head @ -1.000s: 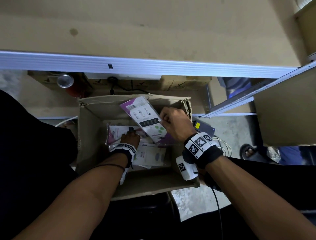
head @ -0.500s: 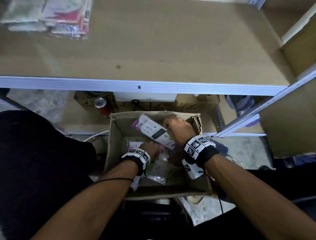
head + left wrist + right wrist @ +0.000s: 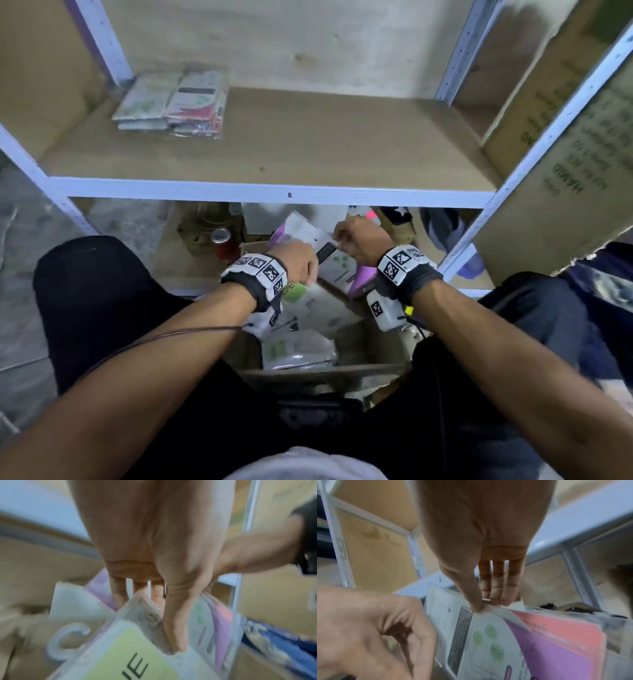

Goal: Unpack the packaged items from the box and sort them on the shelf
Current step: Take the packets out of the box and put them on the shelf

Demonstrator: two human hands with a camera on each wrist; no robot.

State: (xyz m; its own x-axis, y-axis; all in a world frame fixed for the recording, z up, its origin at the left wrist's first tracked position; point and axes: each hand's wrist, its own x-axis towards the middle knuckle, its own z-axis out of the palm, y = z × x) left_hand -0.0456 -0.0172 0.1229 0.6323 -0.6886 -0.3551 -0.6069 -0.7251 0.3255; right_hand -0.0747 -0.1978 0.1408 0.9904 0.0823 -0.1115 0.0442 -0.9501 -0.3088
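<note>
An open cardboard box (image 3: 373, 346) stands on the floor between my knees, with several clear packets (image 3: 298, 353) inside. My left hand (image 3: 303, 272) pinches the top of a packet with a green label (image 3: 296, 294), thumb on its front (image 3: 173, 631); the green-label packet (image 3: 123, 649) hangs below the hand. My right hand (image 3: 346, 236) pinches the top edge of a white, purple and pink bunch of packets (image 3: 329, 257), also the packet bunch (image 3: 513, 642) in the right wrist view. Both hands are above the box, below the shelf board (image 3: 308, 150). A stack of packets (image 3: 174, 102) lies at the shelf's back left.
A white metal shelf rail (image 3: 239, 192) runs across just above my hands. A red can (image 3: 222, 243) and other clutter sit under the shelf behind the box. A large printed carton (image 3: 568, 154) leans at the right. White uprights stand at the shelf's corners.
Both hands have risen out of the box toward the shelf. My left hand, which was down among the packets, now holds the green-label packet. The head view has tilted up to the shelf.
</note>
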